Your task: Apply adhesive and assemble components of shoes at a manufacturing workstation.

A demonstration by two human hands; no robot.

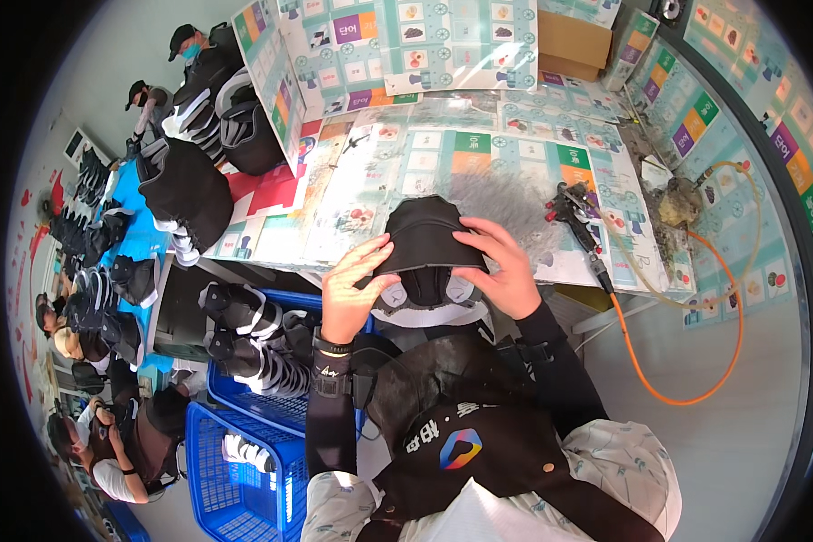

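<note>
left hand [352, 287]: gripping the black shoe upper [427, 237] at its left edge
right hand [501, 269]: clamping its right side, fingers spread
tip: I'd be keeping both grips even, clear of the spray gun [576, 215] right of it

Between your hands you have a black cap [427, 237] of matt cloth, soft-looking, with pale padded pieces under it. Your sleeves [327, 425] at the lower middle are dark, smooth knit. The table [370, 194] in the upper middle is covered in glossy printed sheets, scuffed grey and rough-looking near the centre. The spray gun [573, 210] at right of centre looks like dark metal, its hose [686, 384] smooth orange plastic. The crates [244, 483] at lower left are blue plastic lattice, slightly shiny.
</note>
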